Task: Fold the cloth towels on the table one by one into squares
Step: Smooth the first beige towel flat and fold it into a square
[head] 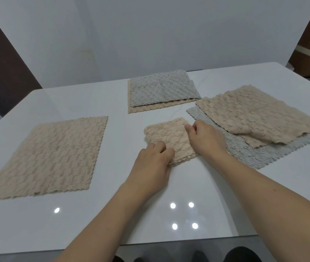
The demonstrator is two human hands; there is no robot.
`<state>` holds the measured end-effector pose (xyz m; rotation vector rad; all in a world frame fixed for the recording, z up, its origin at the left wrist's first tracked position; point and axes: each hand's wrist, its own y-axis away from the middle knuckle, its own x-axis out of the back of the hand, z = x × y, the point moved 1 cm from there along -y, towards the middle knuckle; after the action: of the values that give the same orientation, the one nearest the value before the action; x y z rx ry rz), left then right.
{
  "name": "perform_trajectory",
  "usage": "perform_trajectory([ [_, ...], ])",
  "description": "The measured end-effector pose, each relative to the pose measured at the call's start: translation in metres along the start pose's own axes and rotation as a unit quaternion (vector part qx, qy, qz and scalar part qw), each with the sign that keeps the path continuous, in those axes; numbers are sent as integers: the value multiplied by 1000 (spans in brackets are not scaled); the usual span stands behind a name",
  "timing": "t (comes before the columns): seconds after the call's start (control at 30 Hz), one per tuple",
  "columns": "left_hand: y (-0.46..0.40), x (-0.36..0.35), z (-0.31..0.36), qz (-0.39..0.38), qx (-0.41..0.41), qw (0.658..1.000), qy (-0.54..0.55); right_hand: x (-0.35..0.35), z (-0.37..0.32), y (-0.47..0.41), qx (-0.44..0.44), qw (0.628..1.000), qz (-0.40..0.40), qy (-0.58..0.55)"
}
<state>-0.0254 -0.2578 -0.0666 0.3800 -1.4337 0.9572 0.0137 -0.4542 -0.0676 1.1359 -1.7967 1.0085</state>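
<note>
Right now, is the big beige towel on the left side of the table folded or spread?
Spread. The big beige towel lies flat and full-size in one layer on the table, with neither hand touching it.

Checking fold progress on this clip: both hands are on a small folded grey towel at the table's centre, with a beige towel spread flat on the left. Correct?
Not quite: the head view shows the small folded towel is beige, not grey. Left hand and right hand do hold it, and the flat beige towel lies left.

Single head-mounted wide-angle view. It looks forward and steeply down from above the near edge of the white surface [226, 195], close enough that both forearms enter from the bottom of the frame. The far wall fills the upper frame. Straight lines bow toward the corners.
</note>
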Motion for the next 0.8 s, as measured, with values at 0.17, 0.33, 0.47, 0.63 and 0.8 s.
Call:
perform_trajectory([
  [0.17, 8, 11, -8, -38, 53, 998, 7, -1, 0, 0, 5, 1000, -1, 14],
  [0.33, 47, 19, -44, -43, 117, 992, -17, -4, 4, -2, -22, 1000, 13, 1],
  [0.47, 55, 31, -60, -10, 194, 969, 155, -6, 1, -3, -15, 1000, 22, 9],
  [0.63, -25, 24, -13, 79, 167, 967, 178, -3, 1, 0, -12, 1000, 16, 2],
  [0.8, -63, -19, 2, -81, 167, 981, 57, -3, 0, -1, -11, 1000, 25, 5],
])
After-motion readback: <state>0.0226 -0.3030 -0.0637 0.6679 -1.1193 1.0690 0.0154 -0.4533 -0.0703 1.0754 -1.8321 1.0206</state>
